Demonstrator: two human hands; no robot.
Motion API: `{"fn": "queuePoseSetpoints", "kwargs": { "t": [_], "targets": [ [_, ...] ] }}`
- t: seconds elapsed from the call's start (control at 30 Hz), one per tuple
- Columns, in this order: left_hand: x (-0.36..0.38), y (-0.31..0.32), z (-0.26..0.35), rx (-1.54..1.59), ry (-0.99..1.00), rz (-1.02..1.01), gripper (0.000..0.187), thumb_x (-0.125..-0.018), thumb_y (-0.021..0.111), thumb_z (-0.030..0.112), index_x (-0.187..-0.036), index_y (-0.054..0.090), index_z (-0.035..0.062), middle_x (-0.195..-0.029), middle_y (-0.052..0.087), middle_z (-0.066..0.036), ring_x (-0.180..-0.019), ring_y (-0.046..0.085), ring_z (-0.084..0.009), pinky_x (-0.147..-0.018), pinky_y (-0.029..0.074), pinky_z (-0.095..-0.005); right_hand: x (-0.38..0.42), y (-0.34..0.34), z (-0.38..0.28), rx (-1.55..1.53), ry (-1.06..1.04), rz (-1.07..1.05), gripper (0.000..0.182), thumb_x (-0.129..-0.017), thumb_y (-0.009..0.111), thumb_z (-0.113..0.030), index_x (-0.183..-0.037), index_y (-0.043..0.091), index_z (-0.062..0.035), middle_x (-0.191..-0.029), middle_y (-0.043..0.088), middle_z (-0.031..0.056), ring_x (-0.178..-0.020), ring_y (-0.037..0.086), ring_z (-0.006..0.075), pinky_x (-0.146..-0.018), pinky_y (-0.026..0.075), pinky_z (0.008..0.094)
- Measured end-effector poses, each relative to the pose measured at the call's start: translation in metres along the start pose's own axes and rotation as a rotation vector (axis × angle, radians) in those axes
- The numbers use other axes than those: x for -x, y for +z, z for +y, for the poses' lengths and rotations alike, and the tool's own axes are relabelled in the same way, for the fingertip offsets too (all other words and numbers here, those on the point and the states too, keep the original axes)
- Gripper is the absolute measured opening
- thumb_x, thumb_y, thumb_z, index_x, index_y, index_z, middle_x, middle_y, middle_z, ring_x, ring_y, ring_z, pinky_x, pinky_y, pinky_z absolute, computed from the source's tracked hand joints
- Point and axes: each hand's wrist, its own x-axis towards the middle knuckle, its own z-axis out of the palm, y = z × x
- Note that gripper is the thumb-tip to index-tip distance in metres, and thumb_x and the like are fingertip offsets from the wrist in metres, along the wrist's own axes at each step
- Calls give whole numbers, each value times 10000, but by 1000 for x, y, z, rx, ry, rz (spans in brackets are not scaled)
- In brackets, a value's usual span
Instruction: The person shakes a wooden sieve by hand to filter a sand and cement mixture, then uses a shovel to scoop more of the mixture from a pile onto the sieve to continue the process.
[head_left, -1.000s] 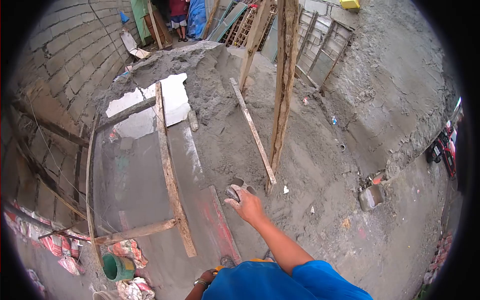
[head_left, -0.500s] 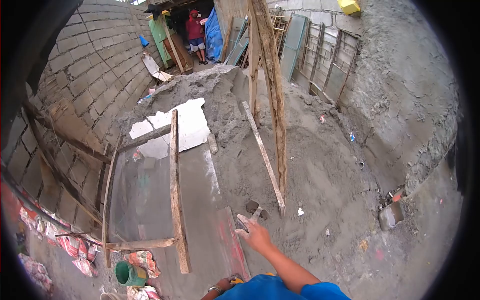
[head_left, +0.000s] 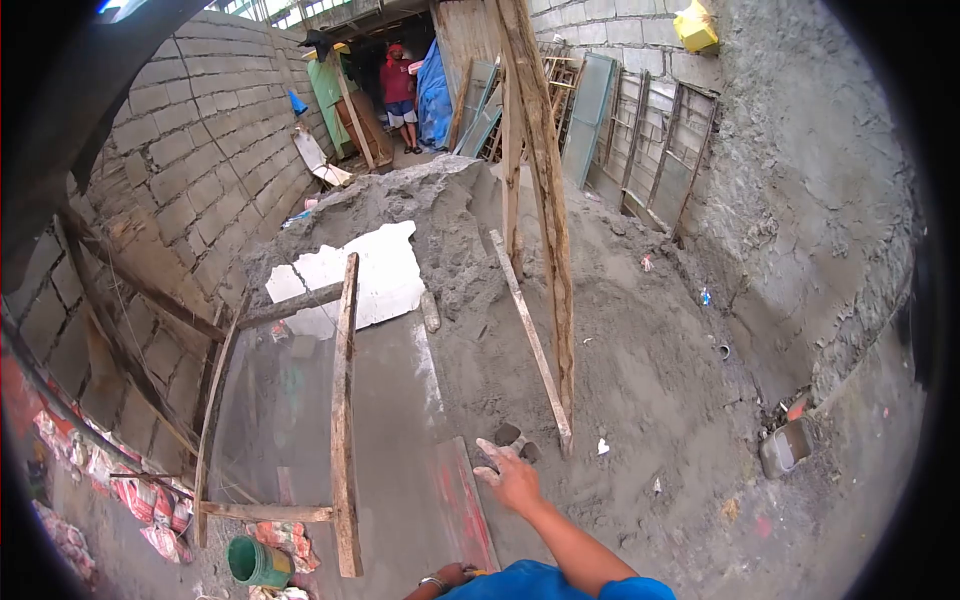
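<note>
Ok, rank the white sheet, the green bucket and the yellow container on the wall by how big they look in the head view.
1. white sheet, by far the largest.
2. green bucket.
3. yellow container.
The last two look close in size, and the container sits much farther from the camera, so their order is unsure.

Coarse, matt grey sand heap [head_left: 640,350] is lying under rough, weathered brown wooden planks [head_left: 344,400]; the glossy green plastic bucket [head_left: 256,562] is looking smooth beside rough grey concrete-block wall [head_left: 190,170]
</note>
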Motion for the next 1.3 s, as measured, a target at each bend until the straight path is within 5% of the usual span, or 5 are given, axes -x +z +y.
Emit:
{"fn": "queuePoseSetpoints", "kwargs": {
  "t": [0.27, 0.93, 1.03, 1.1, 1.3],
  "targets": [
    [20, -24, 4, 2, -17, -103, 528, -884, 581, 383, -1301, 513, 67, -1180, 618, -169, -1084, 601, -278, -942, 450, -356, -42, -3, -2, 66, 17, 93, 540, -824, 636, -436, -1320, 485, -283, -1069, 612, 100, -955, 601, 329, -791, 494, 415],
    [7, -24, -26, 338, -179, -116, 510, -879, 570, 417, -1240, 563, 57, -1114, 658, -125, -1030, 620, -234, -904, 474, -344, -17, 10, -9, 21, 92, -6, 636, -796, 660, -470, -1310, 485, -139, -1176, 604, 143, -1039, 589, 342, -865, 477, 403],
    [-25, -14, -40, 513, 256, -32, 522, -873, 540, 464, -1209, 581, 66, -1141, 638, -150, -1060, 606, -262, -904, 470, -369, 9, 8, -5, 48, 90, -47, 630, -800, 653, -470, -1310, 485, -141, -1176, 604, 138, -1036, 592, 333, -854, 483, 403],
    [-35, -29, -7, -53, 120, 57, 518, -862, 536, 473, -1180, 592, 68, -1164, 611, -184, -1083, 583, -318, -914, 459, -394, 16, 4, -1, 80, 111, -69, 617, -808, 645, -467, -1308, 487, -143, -1175, 605, 131, -1032, 596, 323, -843, 489, 403],
    [-94, -11, -15, -496, 139, -102, 492, -857, 536, 459, -1162, 594, 78, -1110, 613, -224, -1035, 583, -369, -915, 453, -417, 29, -4, 8, 31, 121, -13, 616, -790, 665, -459, -1292, 504, -140, -1136, 620, 142, -1009, 604, 331, -835, 492, 396]
  ]
}}
